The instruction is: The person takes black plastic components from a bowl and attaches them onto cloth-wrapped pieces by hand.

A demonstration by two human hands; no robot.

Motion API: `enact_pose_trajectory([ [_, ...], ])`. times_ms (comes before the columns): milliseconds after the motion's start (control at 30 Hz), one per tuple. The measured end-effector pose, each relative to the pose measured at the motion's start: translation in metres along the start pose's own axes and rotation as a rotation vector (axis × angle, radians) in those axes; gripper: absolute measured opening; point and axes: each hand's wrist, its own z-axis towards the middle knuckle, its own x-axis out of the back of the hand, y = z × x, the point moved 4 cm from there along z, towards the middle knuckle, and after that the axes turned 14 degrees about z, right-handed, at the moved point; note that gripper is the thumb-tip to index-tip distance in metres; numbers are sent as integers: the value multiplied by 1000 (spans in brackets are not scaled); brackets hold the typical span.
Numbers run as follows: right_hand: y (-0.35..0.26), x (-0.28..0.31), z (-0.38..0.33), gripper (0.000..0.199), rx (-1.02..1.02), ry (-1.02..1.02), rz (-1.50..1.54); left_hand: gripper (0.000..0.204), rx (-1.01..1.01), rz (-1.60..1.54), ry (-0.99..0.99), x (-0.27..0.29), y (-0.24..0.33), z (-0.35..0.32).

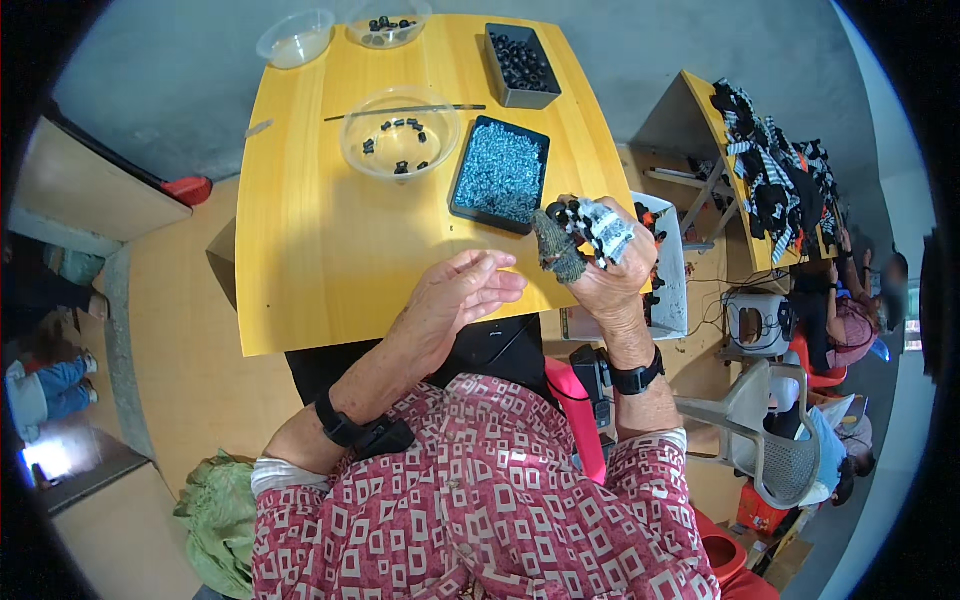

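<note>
Presently, one striped bundle (590, 230), grey-green and black-and-white, is resting in the right hand (622, 268), whose fingers are closing round it above the table's right edge. The left hand (468, 290) is holding nothing, its fingers extending nearly straight and lying close together, just beside the bundle and apart from it. Three clear bowls are standing on the table: the near bowl (370, 168) is containing about seven small black pieces (401, 167), one far bowl (389, 38) is carrying more, and the other far bowl (297, 48) is showing none. Two dark trays are standing to the right, the near tray (470, 211) holding blue beads (502, 170), too many to count, the far tray (530, 98) black ones. One thin rod (465, 107) is crossing the near bowl's outline. One white box (676, 316) is standing beyond the right hand, which is partly hiding it. The yellow wooden table (330, 270) is occupying a tan floor (180, 330); people are sitting at the right near a white chair (752, 430).
</note>
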Motion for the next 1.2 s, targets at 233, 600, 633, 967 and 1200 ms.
enact_pose_trajectory([
  [233,0,-10,-2,23,22,-40,25,32,-169,63,79,8,20,-1],
  [600,-21,-67,-26,25,175,-378,161,21,-379,164,230,47,6,-28],
  [633,-24,-73,-24,25,189,-385,208,21,-338,193,240,53,4,-32],
  [967,-23,-79,-16,25,105,-470,177,28,-587,137,985,213,75,-125],
  [1200,-21,-69,-22,26,39,-461,127,39,-329,443,1349,284,63,-140],
])
